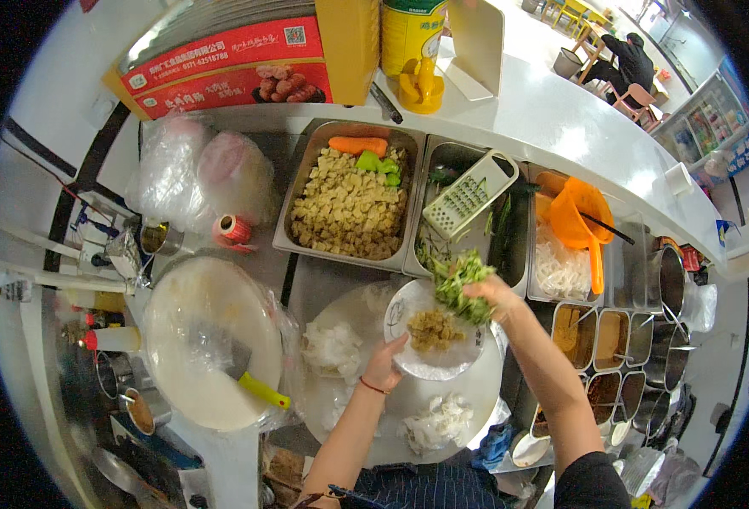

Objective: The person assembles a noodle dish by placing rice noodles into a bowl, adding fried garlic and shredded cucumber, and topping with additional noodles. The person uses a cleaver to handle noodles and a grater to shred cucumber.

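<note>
My left hand (pixel 384 366) grips the near left rim of a white plate (pixel 406 299) lined with clear plastic. A small heap of brownish diced food (pixel 435 329) lies on the plate. Over the plate's upper right edge, my right hand (pixel 496 296) holds a bunch of shredded green vegetable, likely cucumber (pixel 460 283). Just beyond is a steel pan (pixel 519 273) with green shreds and whole dark green cucumbers, and a white box-type grater (pixel 470 194) leans across it. Left of that, a second pan (pixel 349 253) holds diced food, a carrot (pixel 357 146) and green pepper pieces (pixel 377 167).
White noodle-like heaps (pixel 333 347) sit on a round board (pixel 361 305) under the plate. A cleaver with a green handle (pixel 264 389) lies on the left board (pixel 190 401). An orange strainer (pixel 578 210) rests over white noodles (pixel 562 267); sauce containers (pixel 575 334) stand at right. A person (pixel 629 63) sits far off.
</note>
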Motion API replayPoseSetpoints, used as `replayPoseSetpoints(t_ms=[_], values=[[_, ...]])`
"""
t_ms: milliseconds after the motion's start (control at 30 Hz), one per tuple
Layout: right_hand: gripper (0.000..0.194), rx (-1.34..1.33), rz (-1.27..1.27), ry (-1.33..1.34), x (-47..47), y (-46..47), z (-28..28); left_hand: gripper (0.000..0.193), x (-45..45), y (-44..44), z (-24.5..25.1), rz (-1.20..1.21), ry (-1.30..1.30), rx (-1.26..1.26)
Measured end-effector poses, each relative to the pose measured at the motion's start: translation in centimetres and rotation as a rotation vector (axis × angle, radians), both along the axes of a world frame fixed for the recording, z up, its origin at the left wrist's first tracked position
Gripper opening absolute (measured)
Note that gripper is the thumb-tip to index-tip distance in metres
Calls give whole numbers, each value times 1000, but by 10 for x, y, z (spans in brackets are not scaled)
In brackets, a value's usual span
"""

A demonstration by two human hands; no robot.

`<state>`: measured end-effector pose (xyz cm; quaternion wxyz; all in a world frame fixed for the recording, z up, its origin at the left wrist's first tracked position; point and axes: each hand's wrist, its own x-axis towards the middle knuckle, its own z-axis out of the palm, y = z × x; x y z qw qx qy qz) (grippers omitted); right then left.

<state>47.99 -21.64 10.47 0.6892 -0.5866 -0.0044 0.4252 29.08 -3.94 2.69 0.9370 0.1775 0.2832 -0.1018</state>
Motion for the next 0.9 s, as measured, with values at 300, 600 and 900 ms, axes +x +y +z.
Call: replayPoseSetpoints(t_ms=[300,600,900], values=[[50,-405,262,-890,-77,11,4,39,-9,4,4,8,-59,-25],[46,-663,541,-1083,-112,25,42,38,-19,7,10,-15,-91,18],[37,-570,786,-1401,-126,23,89,42,-37,11,-9,-82,-41,-184]])
